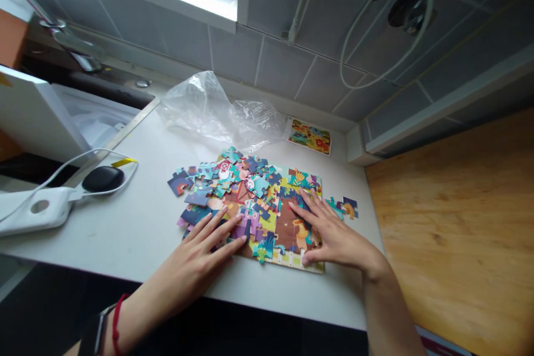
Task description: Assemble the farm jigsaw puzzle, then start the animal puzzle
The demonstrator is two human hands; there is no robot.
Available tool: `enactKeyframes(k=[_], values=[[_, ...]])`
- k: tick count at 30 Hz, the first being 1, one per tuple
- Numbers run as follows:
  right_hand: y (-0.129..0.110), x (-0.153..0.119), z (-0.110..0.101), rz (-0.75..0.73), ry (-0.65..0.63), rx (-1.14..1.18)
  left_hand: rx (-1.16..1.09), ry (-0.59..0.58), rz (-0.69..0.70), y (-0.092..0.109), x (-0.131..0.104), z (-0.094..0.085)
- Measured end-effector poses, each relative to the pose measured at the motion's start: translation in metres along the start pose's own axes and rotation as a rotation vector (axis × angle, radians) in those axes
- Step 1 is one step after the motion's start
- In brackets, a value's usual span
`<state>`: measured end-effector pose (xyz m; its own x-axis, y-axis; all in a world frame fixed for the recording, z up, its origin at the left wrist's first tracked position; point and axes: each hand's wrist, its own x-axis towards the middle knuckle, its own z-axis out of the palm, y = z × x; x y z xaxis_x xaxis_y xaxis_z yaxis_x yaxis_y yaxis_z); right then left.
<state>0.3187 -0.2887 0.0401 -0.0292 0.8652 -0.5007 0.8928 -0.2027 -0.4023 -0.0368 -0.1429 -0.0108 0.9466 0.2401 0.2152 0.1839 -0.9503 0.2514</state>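
Observation:
A heap of colourful jigsaw puzzle pieces point(225, 175) lies on the white counter, spread partly over a printed puzzle board point(315, 267). My left hand point(208, 245) rests flat on the pieces at the heap's lower left, its fingers stretched out. On the board's right side, my right hand point(327, 228) is spread over a joined brown section point(287, 222), thumb near the lower edge. Neither hand grips a piece. What lies beneath the palms is hidden. A few joined pieces point(350, 208) stick out to the right of my right hand.
Behind the heap lie a crumpled clear plastic bag point(208, 105) and a small picture card point(309, 136). At left are a white power strip point(37, 208), a black rounded object point(103, 178) with a cable, and a sink tap point(83, 58). A wooden surface point(459, 222) adjoins on the right.

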Motion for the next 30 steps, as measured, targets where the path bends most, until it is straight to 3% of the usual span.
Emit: enactKeyframes(k=[9,13,18,30], values=[[-0.002,-0.002,0.014,-0.045,0.102,-0.009,-0.048,0.076,-0.051,-0.040,0.000,-0.017],[-0.007,-0.003,0.025,-0.085,0.170,-0.009,-0.037,0.086,-0.083,-0.059,-0.008,-0.019],[-0.021,0.000,0.029,-0.051,0.166,-0.014,-0.058,0.096,-0.151,-0.078,-0.021,-0.020],[-0.051,0.028,0.024,-0.051,0.208,0.014,-0.034,0.141,-0.238,-0.092,-0.024,-0.029]])
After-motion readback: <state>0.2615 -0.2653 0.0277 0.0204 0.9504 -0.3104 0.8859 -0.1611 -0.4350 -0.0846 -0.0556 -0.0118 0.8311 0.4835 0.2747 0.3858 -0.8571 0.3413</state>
